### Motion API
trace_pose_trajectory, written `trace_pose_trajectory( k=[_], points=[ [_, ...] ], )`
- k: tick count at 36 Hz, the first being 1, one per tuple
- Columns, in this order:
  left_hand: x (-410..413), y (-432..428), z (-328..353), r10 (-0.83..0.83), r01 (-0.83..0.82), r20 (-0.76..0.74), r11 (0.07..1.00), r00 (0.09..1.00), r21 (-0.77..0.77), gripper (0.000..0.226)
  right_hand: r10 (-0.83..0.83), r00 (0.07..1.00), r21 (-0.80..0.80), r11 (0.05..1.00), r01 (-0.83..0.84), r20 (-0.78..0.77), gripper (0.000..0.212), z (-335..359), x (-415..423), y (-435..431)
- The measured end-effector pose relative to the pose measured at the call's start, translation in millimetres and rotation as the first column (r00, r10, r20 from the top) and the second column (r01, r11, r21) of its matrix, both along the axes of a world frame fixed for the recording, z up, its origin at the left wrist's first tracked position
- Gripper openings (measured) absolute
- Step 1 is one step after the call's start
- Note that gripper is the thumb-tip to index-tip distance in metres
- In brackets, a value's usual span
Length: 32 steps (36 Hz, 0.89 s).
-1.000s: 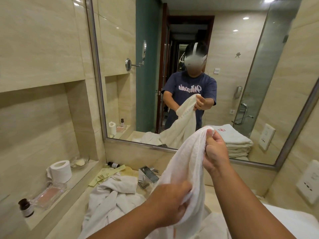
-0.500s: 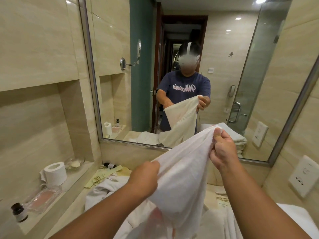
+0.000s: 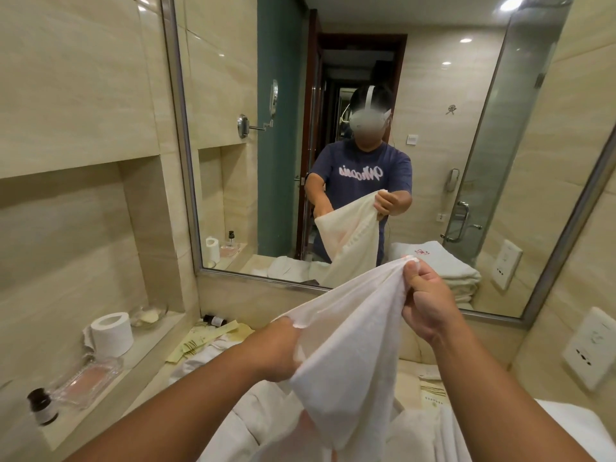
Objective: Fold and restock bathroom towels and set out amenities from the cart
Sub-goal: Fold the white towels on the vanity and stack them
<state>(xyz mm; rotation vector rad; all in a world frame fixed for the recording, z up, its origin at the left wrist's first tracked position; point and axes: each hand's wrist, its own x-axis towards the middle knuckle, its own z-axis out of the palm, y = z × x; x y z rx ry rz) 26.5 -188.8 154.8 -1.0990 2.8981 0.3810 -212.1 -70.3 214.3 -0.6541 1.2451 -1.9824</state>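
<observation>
Fingers (image 3: 425, 303) of right hand (image 3: 430, 308) curled, thumb pinching white towel (image 3: 350, 355) at its top corner, high before the mirror (image 3: 466, 95). Left hand (image 3: 280, 348) lower, gripping the edge, fingers seemingly bunched in cloth, mostly hidden. Stretched between both, draping over crumpled towels (image 3: 246, 425) on the bench (image 3: 148, 386).

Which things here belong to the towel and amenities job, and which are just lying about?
Job: white towel, gripped by left hand and right hand; crumpled towels on the counter; amenity packets; small dark bottle by the mirror.
Lying about: toilet roll; glass tray; wall socket.
</observation>
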Motion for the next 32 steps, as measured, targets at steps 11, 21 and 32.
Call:
trace_pose_trajectory(
  k=[11,21,32],
  points=[
    [-14,14,-1,0.075,0.158,0.407,0.846,0.91,-0.51,0.034,-0.02,0.998,-0.027,0.999,0.022,0.057,0.027,-1,4,1],
    [-8,9,-6,-0.047,0.251,0.35,0.785,0.936,-0.567,0.027,-0.06,0.988,-0.062,0.996,0.07,0.143,0.027,-6,-3,4],
    [-17,15,-17,-0.019,0.325,0.582,0.844,0.813,-0.426,0.049,-0.054,0.993,-0.015,0.998,0.056,0.102,0.026,-16,-4,-8]
  ],
)
